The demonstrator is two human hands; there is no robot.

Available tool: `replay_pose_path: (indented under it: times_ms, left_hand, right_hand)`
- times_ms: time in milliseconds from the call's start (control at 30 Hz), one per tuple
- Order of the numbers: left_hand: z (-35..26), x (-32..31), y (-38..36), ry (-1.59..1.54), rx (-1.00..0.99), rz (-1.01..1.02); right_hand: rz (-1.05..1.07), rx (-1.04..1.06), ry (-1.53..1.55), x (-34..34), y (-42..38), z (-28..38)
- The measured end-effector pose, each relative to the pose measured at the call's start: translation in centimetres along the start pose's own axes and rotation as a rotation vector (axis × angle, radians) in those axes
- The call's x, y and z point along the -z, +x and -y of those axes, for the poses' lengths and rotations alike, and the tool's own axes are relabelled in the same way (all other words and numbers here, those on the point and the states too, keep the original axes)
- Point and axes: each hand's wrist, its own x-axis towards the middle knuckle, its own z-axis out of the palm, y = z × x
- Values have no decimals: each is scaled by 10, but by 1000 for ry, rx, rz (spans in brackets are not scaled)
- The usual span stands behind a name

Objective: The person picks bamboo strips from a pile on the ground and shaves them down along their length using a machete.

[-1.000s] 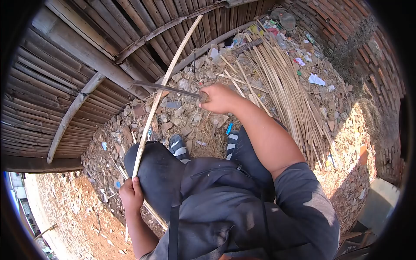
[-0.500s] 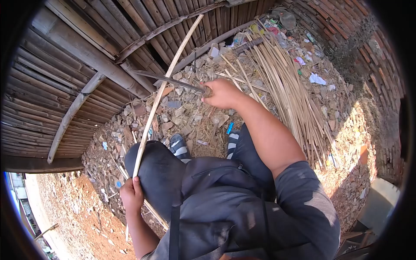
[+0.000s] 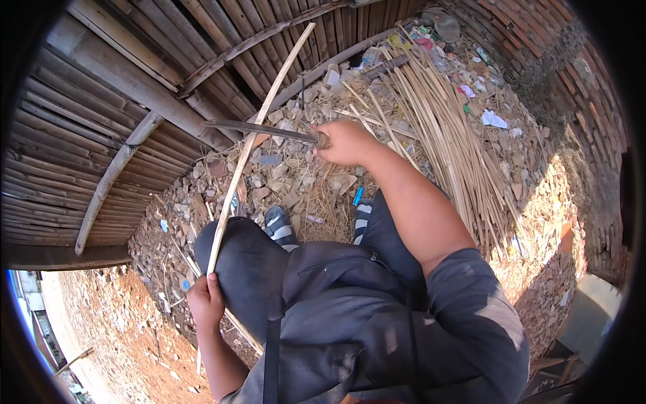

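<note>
A long pale bamboo strip slants up from my left hand, whose fingers are closed round its lower end beside my left knee. The strip passes over the knee and its far end reaches up in front of the slatted wall. My right hand is wrapped round the handle of a long dark blade. The blade points left and crosses the strip in its upper half; whether the two touch is hard to tell.
A heap of split bamboo strips lies on the rubble at the right. A bamboo slat wall stands on the left, a brick wall on the right. My sandalled feet rest on stones, with a blue object between them.
The blade has tilted slightly, its tip now lower and nearly level with my right hand. The strip and my left hand have hardly moved.
</note>
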Motion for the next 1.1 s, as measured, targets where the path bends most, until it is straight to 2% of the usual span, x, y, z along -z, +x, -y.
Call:
replay_pose_path:
  times_ms: [200, 400, 700, 900, 1100]
  left_hand:
    - [-4, 3, -1, 5, 21, 25]
    - [1, 0, 0, -12, -2, 9]
    - [0, 2, 0, 4, 37, 38]
    - [3, -1, -1, 2, 28, 7]
    - [4, -2, -1, -9, 43, 6]
  right_hand:
    - [-5, 0, 67, 1, -2, 4]
    - [-12, 109, 56, -11, -2, 3]
    - [-4, 32, -20, -3, -4, -1]
    - [87, 64, 50, -10, 2, -2]
    - [68, 77, 49, -12, 1, -3]
